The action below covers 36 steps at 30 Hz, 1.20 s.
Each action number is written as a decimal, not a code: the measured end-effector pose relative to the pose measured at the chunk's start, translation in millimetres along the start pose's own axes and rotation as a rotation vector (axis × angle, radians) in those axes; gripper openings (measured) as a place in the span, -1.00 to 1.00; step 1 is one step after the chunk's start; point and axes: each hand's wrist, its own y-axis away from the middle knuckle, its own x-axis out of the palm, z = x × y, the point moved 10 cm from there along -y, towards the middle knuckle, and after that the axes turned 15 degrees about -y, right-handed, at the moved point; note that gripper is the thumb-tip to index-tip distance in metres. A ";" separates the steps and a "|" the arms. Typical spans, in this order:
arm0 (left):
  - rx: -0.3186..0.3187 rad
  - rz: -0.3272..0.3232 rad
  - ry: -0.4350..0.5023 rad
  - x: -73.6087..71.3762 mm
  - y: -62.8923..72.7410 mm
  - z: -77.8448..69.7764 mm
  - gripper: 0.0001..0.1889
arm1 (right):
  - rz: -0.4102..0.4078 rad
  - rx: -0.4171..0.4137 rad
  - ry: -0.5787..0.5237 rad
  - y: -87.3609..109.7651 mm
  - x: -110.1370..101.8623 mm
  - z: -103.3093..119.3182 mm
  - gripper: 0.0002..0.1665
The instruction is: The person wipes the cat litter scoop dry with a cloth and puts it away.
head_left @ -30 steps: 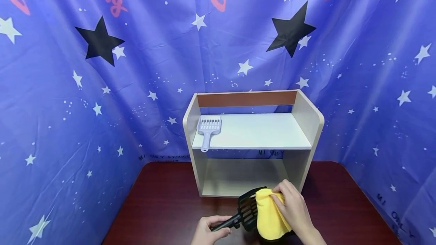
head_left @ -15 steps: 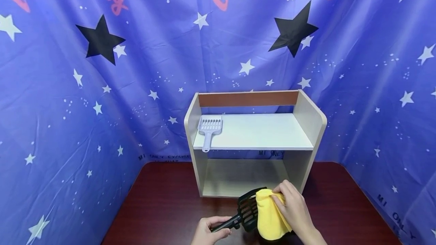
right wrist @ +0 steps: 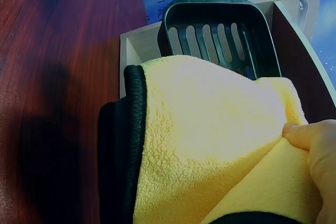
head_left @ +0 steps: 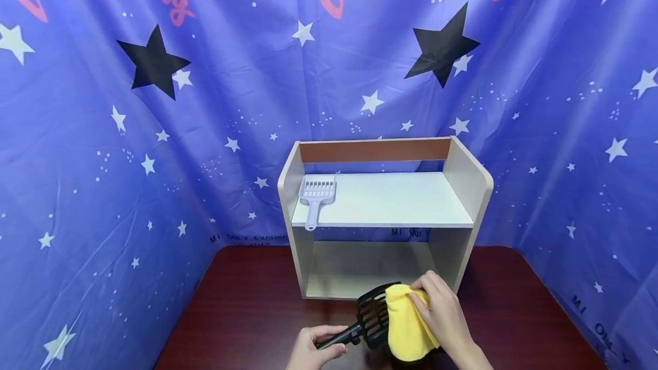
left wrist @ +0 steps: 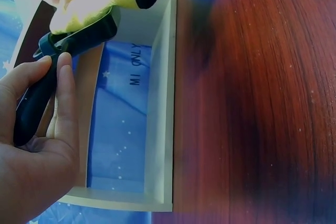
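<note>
In the head view my left hand (head_left: 317,348) grips the handle of a black slotted litter scoop (head_left: 371,317) above the table. The left wrist view has the scoop handle (left wrist: 35,103) between thumb and fingers. My right hand (head_left: 446,317) pinches a yellow cloth (head_left: 408,324) that lies over the scoop's front end. Dark edging runs along the cloth (right wrist: 210,129) in the right wrist view, where it covers the lower part of the slotted head (right wrist: 220,30). The right thumb (right wrist: 302,135) presses on the cloth; the other right fingers are mostly hidden there.
Behind the hands stands a two-level shelf unit (head_left: 462,187) on the dark red table (head_left: 247,307). A pale lavender slotted scoop (head_left: 316,193) lies on the left of its upper board, handle towards the front. A blue star-patterned curtain (head_left: 231,101) surrounds the table.
The scoop and the left hand have shifted very slightly left. The right hand and cloth stay nearly in place, and both grips look the same.
</note>
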 end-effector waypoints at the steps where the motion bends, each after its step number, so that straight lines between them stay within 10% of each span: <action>1: -0.009 -0.001 0.002 -0.3 0.1 1.6 -0.60 | -0.003 0.000 -0.002 0.2 -0.5 -0.5 -0.56; 23: -0.002 -0.069 -0.002 -13.8 5.0 0.8 -0.60 | 0.071 -0.156 -0.219 5.1 16.2 26.0 -0.70; 36: 0.072 -0.065 -0.034 -5.5 7.5 -6.1 -0.64 | 0.087 -0.161 -0.144 11.9 35.5 42.1 -0.67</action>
